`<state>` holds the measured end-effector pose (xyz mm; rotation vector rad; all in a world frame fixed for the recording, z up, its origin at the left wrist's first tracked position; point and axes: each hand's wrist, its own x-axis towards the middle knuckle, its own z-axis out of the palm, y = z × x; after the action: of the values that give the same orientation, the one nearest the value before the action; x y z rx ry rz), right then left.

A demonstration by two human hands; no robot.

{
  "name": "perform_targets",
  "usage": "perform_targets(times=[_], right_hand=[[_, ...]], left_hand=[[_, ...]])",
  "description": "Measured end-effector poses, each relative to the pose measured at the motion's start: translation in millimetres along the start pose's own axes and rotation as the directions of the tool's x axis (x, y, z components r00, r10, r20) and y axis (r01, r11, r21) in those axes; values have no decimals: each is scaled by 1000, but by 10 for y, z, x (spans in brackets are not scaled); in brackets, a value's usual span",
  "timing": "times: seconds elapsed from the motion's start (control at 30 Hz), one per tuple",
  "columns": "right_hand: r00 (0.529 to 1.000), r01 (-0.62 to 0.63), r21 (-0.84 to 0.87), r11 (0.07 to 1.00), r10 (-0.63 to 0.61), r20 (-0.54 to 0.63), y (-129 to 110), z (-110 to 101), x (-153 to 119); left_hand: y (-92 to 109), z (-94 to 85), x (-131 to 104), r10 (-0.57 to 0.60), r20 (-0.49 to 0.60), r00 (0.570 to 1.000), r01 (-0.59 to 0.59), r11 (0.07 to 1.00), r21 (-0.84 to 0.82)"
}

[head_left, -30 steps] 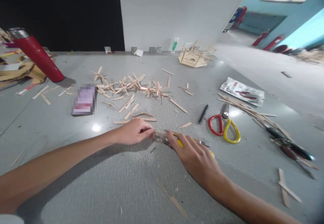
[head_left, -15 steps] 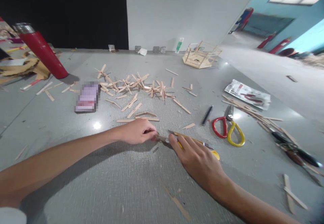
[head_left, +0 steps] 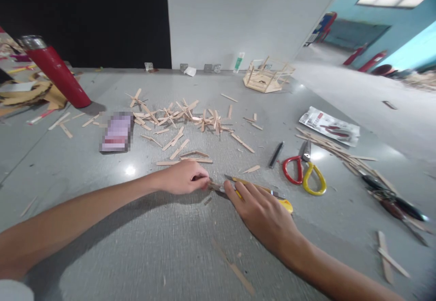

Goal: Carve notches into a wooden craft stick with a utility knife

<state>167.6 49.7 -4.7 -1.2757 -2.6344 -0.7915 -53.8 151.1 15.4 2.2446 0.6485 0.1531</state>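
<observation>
My left hand [head_left: 185, 177] is closed in a pinch on a small wooden craft stick [head_left: 212, 185], just left of my right hand. My right hand [head_left: 260, 205] wraps round a yellow utility knife [head_left: 288, 205], whose blade points left and meets the stick. Fingers cover most of the knife's handle. Directly behind these fingers lies a second yellow, blade-tipped cutter [head_left: 254, 185], partly hidden. A loose stick piece [head_left: 252, 169] rests farther back, and thin shavings [head_left: 238, 276] lie in front.
Scattered craft sticks [head_left: 180, 112] spread behind my hands, near a phone [head_left: 116, 133] and a red bottle [head_left: 57, 74]. Scissors [head_left: 308, 169], a pen [head_left: 276, 155], pliers [head_left: 391, 196] and a packet [head_left: 329, 126] lie right. A stick frame [head_left: 264, 81] and glue tube [head_left: 239, 62] stand at the back.
The view has shifted slightly. Both hands keep the same grip on the stick and the knife, and the knife's position against the stick looks almost the same.
</observation>
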Motion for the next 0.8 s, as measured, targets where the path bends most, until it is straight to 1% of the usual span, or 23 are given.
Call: perform_targets(times=[0.3,0.5,0.8], right_hand=[[1000,-15,27,1000,15,-7,15,6,4],[1000,-15,26,1000,15,20,11,-11,12],[998,-31,-29,999,32,55,-18,-27,22]], left_hand=[[-34,3,8,3,-8,1000,-3,1000,-8],[-33,7,7,-4,-5,1000,5,1000,11],[-29,2,11,19,4,1000,-19,1000,12]])
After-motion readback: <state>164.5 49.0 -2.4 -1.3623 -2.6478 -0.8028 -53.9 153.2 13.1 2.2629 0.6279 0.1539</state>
